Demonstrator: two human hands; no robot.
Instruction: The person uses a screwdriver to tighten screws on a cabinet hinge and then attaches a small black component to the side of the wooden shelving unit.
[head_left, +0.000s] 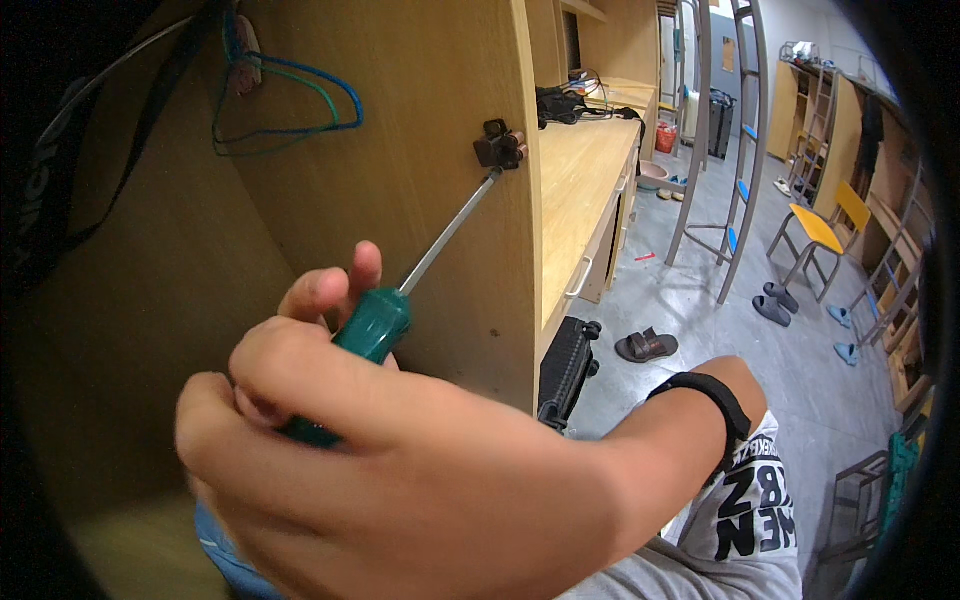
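Note:
My right hand (pixel 400 440) is closed round the green handle (pixel 375 325) of a screwdriver. Its metal shaft (pixel 450 232) slants up and right, and the tip meets the lower edge of a small dark fitting (pixel 496 147) near the front edge of a wooden side panel (pixel 430 120). Reddish-brown bits show on the fitting's right side; I cannot tell what they are. Two fingertips stick up behind the handle. A black band (pixel 715 395) circles my right arm. I do not see my left hand.
Blue and green hangers (pixel 345 95) hang inside the cabinet at left. Beyond the panel runs a wooden desk (pixel 575 170) with a black suitcase (pixel 568 370) below. On the grey floor are a brown sandal (pixel 646 345), dark slippers (pixel 775 303), metal ladders (pixel 700 130) and a yellow chair (pixel 818 228).

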